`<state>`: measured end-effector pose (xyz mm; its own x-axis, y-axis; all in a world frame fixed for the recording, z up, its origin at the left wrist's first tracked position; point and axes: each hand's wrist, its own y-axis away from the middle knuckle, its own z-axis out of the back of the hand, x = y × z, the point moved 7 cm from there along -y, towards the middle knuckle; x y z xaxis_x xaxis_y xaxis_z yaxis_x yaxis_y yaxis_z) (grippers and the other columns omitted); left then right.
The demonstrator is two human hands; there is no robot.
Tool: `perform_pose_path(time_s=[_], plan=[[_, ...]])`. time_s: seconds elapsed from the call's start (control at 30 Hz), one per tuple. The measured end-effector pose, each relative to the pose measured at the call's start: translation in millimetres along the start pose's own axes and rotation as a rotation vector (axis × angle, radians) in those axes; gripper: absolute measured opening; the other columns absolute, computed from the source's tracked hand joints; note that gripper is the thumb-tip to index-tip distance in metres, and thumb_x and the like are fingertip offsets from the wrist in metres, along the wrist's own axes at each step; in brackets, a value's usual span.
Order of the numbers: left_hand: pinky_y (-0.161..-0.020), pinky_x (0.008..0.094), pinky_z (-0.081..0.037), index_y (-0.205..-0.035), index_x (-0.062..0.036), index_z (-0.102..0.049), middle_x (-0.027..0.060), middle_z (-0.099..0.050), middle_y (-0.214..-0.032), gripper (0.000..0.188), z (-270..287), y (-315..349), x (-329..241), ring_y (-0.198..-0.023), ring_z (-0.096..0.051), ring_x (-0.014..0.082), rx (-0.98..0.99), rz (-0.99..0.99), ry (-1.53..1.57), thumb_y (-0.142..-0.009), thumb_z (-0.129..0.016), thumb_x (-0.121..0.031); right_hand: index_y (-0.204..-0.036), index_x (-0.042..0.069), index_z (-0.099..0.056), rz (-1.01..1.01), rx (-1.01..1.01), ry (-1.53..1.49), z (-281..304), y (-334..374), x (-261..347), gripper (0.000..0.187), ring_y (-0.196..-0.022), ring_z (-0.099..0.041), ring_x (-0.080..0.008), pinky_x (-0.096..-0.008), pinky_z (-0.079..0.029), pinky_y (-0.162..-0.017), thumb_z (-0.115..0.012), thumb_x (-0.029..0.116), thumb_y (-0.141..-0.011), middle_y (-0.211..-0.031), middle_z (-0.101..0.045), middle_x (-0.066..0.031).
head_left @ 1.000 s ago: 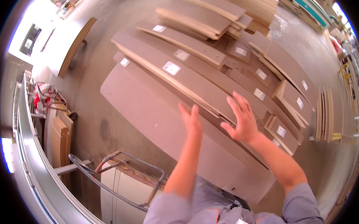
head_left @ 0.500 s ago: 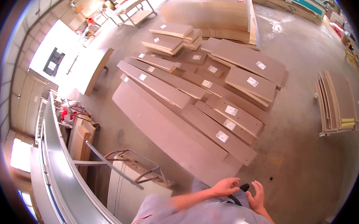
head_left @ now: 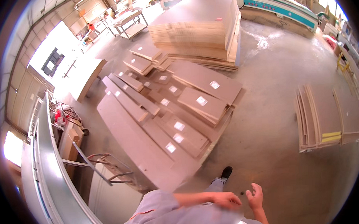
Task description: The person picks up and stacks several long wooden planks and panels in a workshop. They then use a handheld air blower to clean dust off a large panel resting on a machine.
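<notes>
My left hand (head_left: pixel 227 199) is held across my front over the grey workwear. Its fingers hang loosely bent, and I see nothing in them. To its right my right hand (head_left: pixel 255 196) is raised and open, thumb and fingers apart, with nothing between them. Both hands are off the panels. Ahead and to the left lies a large brown board (head_left: pixel 143 149), nearest to my hands. On it and beside it are several smaller brown panels (head_left: pixel 156 138) with white labels, some in short stacks, their pale edges showing.
A tall stack of boards (head_left: pixel 188 36) stands behind. Upright panels (head_left: pixel 322 115) are on the right. A hand truck (head_left: pixel 110 169), a long metal machine (head_left: pixel 59 175) and a pale table (head_left: pixel 85 77) are on the left. A teal-and-white machine (head_left: pixel 278 9) runs along the back.
The view has turned right, so the panels sit further left. My left hand has bent its fingers downward, my right hand has lifted slightly, and my shoe now shows ahead on the floor.
</notes>
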<state>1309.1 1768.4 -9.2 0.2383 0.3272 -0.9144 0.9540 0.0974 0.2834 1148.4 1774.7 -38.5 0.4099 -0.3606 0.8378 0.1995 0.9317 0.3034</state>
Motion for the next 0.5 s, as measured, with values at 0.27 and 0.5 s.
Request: perform_pose_path(time_s=[0.27, 0.5], plan=[[-0.084, 0.0320, -0.046, -0.101, 0.0033, -0.064, 0.0112, -0.064, -0.099, 0.029, 93, -123, -246, -0.096, -0.058, 0.0183, 0.441, -0.305, 0.136, -0.073, -0.063, -0.004, -0.110, 0.001, -0.058, -0.248, 0.016, 0.227, 139, -118, -94, 0.039, -0.100, -0.056, -0.0233, -0.0344, -0.047, -0.081, -0.065, 0.016, -0.075, -0.107, -0.058, -0.0123], [-0.078, 0.0363, -0.045, -0.087, 0.0024, -0.065, 0.0122, -0.061, -0.092, 0.019, 200, -236, -384, -0.092, -0.056, 0.0242, 0.664, -0.590, -0.108, -0.068, -0.065, -0.004, -0.103, -0.001, -0.059, -0.605, -0.071, 0.213, 262, -214, -171, 0.033, -0.091, -0.056, -0.0216, -0.0336, -0.047, -0.076, -0.063, 0.016, -0.075, -0.097, -0.060, -0.0114]])
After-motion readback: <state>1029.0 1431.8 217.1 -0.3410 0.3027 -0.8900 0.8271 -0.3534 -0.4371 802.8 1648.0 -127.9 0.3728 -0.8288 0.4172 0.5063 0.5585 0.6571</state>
